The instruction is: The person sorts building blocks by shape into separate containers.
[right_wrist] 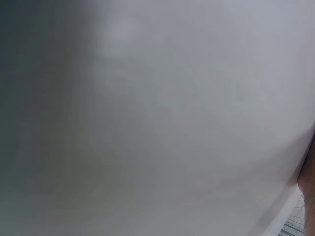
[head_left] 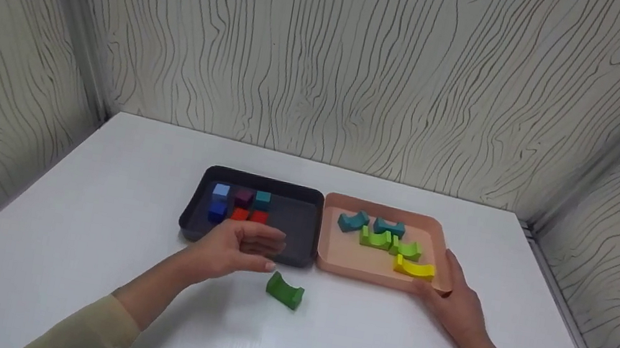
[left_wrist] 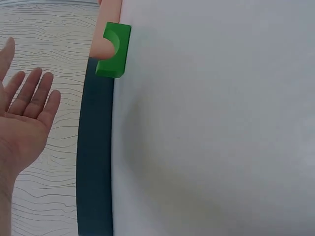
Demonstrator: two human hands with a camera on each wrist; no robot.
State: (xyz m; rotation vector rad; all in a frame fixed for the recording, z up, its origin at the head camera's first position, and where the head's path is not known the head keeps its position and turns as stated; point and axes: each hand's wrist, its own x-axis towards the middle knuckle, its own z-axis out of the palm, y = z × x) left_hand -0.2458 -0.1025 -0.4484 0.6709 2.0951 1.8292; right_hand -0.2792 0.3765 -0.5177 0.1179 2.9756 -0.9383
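My left hand (head_left: 231,249) hovers over the front edge of the dark tray (head_left: 297,247), fingers extended and nothing held; its palm shows in the left wrist view (left_wrist: 24,123). Just to its right, a green block with a curved notch (head_left: 284,291) lies on the table in front of the trays. At the front right corner of the pink tray (head_left: 357,268), my right hand (head_left: 460,309) grips the rim, thumb at the front wall and fingers along the side. Inside that tray lie several notched blocks, among them a yellow one (head_left: 415,270). The right wrist view shows mostly blurred tabletop.
Several small cubes sit in the dark tray, including a light blue cube (head_left: 220,192) and a teal cube (head_left: 262,199); my left hand partly covers the red ones. Both trays stand side by side on a white table (head_left: 89,213). Wood-patterned walls (head_left: 316,61) enclose the back and sides.
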